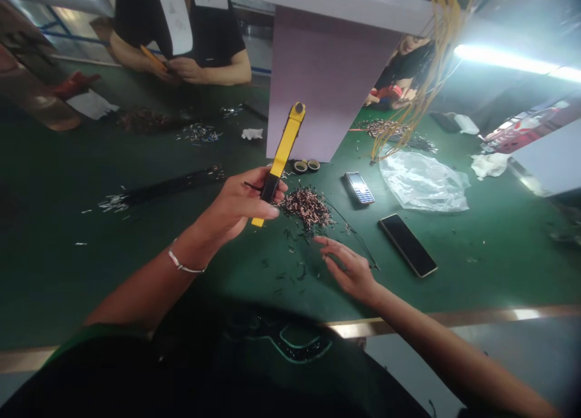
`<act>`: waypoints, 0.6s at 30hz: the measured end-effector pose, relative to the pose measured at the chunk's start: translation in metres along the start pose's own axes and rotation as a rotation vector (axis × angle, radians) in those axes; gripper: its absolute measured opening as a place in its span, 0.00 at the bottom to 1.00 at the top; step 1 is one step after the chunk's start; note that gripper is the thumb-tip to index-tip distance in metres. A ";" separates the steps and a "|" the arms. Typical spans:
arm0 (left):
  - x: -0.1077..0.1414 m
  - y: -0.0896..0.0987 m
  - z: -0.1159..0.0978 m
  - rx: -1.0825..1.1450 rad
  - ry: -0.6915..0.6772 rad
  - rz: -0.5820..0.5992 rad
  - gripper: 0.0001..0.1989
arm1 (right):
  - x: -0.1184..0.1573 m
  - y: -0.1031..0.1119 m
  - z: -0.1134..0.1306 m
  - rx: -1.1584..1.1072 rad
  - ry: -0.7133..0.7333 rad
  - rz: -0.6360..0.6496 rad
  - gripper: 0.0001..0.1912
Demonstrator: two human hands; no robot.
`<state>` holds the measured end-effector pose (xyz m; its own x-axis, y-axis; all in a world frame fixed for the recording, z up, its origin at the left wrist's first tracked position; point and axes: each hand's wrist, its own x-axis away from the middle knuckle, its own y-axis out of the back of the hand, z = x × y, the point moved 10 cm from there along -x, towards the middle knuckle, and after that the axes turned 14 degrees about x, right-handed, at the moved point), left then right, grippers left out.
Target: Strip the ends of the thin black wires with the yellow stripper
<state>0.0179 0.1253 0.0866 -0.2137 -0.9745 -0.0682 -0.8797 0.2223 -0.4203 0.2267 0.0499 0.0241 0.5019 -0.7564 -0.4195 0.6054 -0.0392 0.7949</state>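
Note:
My left hand [247,203] is wrapped round a yellow and black hand tool [285,143], which points up and away from me. A thin dark piece sticks out beside its thumb. To the right, my right hand [347,267] has its fingers apart, with the fingertips at the near edge of a pile of small copper and black pieces [308,206]; nothing shows in its grasp. Small black bits [301,271] lie scattered on the green table [490,254] between the hands and the table's front edge. A long thin dark wire [358,239] lies right of the pile.
A keypad phone [359,188], a black smartphone [407,245] and a clear plastic bag [424,179] lie right. Black tape rolls [306,166] sit by an upright panel [327,79]. Long dark wires [167,185] lie left. Two people work across the table; yellow wires [436,73] hang down.

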 end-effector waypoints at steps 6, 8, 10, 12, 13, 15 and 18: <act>0.003 -0.006 -0.002 -0.018 0.005 0.003 0.21 | 0.044 0.005 -0.027 0.207 -0.112 -0.081 0.09; 0.003 -0.007 -0.003 -0.021 0.002 0.007 0.20 | 0.053 -0.006 -0.028 0.234 -0.137 -0.053 0.09; 0.004 -0.008 -0.004 -0.021 -0.007 0.008 0.19 | 0.056 -0.018 -0.024 0.223 -0.137 -0.027 0.10; 0.004 -0.010 -0.004 -0.024 -0.016 0.016 0.19 | 0.050 -0.031 -0.017 0.185 -0.127 -0.017 0.11; 0.005 -0.011 -0.005 -0.027 -0.021 0.024 0.19 | 0.044 -0.037 -0.014 0.162 -0.127 -0.014 0.11; 0.006 -0.015 -0.005 -0.028 -0.025 0.042 0.19 | 0.026 -0.050 -0.009 0.117 -0.124 -0.005 0.11; 0.008 -0.018 -0.005 -0.018 -0.020 0.054 0.20 | -0.002 -0.060 -0.003 0.058 -0.107 -0.013 0.11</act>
<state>0.0297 0.1134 0.0980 -0.2527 -0.9614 -0.1087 -0.8745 0.2751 -0.3995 0.1914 0.0560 -0.0240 0.4240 -0.8207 -0.3830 0.5730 -0.0844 0.8152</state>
